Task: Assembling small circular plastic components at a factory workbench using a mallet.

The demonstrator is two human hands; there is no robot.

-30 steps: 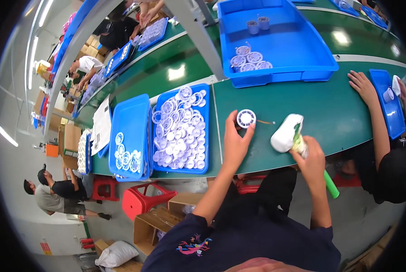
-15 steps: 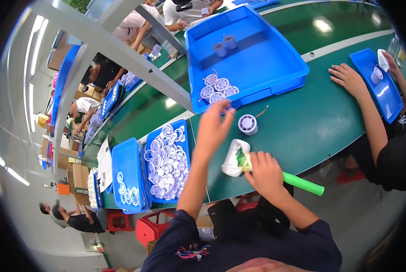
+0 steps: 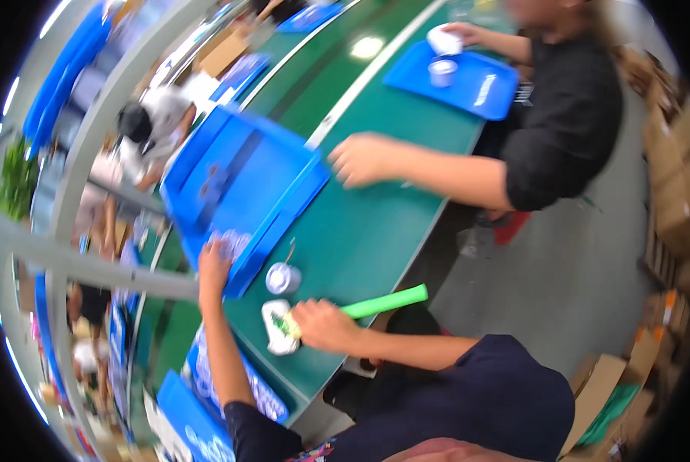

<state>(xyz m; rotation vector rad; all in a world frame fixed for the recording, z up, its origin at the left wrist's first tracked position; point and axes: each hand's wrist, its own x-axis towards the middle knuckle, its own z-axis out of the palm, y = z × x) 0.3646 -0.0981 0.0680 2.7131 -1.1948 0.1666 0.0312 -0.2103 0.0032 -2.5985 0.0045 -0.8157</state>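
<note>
My right hand [image 3: 326, 325] is wrapped round a mallet [image 3: 385, 302] with a green handle and a white head, which lies low over the table's near edge. Just beyond the head, a white cup-shaped motor housing [image 3: 283, 279] with a thin wire stands upright on the green table. My left hand [image 3: 212, 268] reaches over the near corner of a large blue bin [image 3: 277, 231], at a cluster of white round parts [image 3: 237, 243] inside. Its fingers are smeared by motion, so any hold is hidden.
A co-worker's arm [image 3: 437, 171] stretches over the table at right, beside a blue tray [image 3: 476, 81] with a white cup part. Trays of white rings [image 3: 256, 389] sit at lower left. A grey metal post [image 3: 91, 177] rises at left. Cardboard boxes [image 3: 672, 200] line the right.
The view has swung to the right, bringing the co-worker and boxes further in. My left hand has moved from above the bin's near edge to the round parts; my right hand keeps the mallet.
</note>
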